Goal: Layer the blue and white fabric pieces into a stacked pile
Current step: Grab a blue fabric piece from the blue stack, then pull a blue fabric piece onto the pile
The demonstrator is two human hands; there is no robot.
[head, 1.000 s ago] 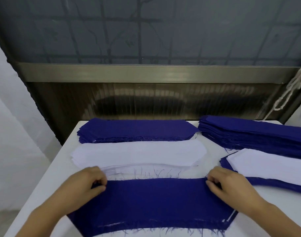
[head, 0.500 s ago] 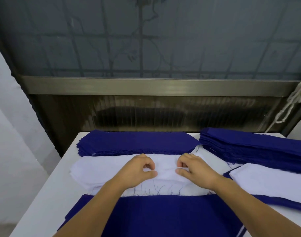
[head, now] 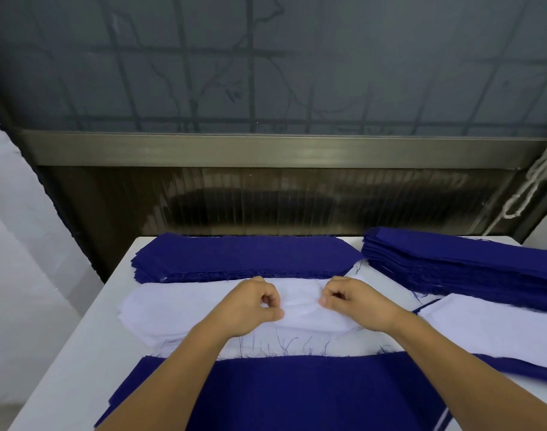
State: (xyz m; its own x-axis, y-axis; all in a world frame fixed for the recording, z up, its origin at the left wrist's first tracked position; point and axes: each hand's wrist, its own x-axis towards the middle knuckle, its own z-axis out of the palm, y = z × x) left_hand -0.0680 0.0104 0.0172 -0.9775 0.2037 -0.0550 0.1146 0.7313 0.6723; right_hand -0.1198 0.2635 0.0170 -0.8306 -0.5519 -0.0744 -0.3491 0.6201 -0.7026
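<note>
In the head view, the only one given, a white-topped work table (head: 79,353) filled the lower half of the frame below a dark ribbed wall panel and a grey window. At the centre lay a low pile of white, long, taper-ended fabric pieces (head: 160,309), and both hands worked on its top sheet: the left hand (head: 250,303) had its fingers curled with the thumb pressed to the cloth, apparently pinching the top white layer, and the right hand (head: 353,301) did the same just beside it, the two close together but not touching, with a small ridge of white cloth raised between them. Just above that pile in the frame sat a flat stack of dark blue fabric pieces of the same shape (head: 244,258), and at the right edge a taller stack of dark blue pieces (head: 468,269). At lower centre, under the forearms, lay a wide dark blue piece with a frayed, thready upper edge (head: 297,396), seemingly the current top of the layered pile. At the right, a white piece on blue (head: 499,331) lay as another layered set. Judged from this, the job was partly done: a white sheet was being picked up for the blue one, and thick supplies of both colours were left.
</note>
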